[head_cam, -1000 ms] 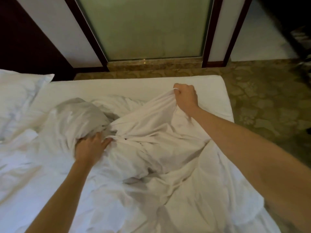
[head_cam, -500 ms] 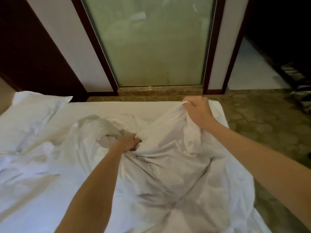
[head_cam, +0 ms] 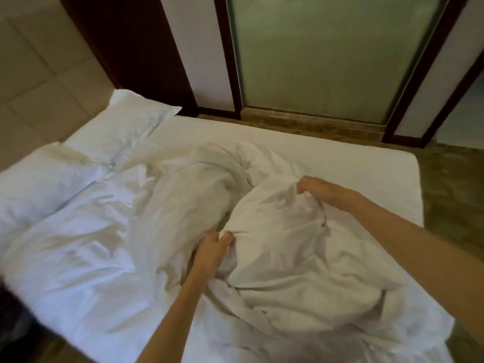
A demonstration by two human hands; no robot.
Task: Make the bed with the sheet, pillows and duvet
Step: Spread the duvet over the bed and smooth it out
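Fingers (head_cam: pixel 225 238) of my left hand (head_cam: pixel 210 251) and right hand (head_cam: pixel 318 188) clutch the crumpled duvet (head_cam: pixel 301 258); sheet (head_cam: pixel 353 158) looks laid, pillows (head_cam: pixel 123 127) placed, spreading remains.

Fingers (head_cam: pixel 225 237) of the left hand (head_cam: pixel 209 254) half sunk in duvet (head_cam: pixel 301 263) folds; nearer pillow (head_cam: pixel 39 184) cut by the left edge.

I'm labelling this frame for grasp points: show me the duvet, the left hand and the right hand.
duvet (head_cam: pixel 288 271): head view, crumpled middle of the heap.
left hand (head_cam: pixel 211 252): head view, back of hand.
right hand (head_cam: pixel 319 186): head view, back of hand.
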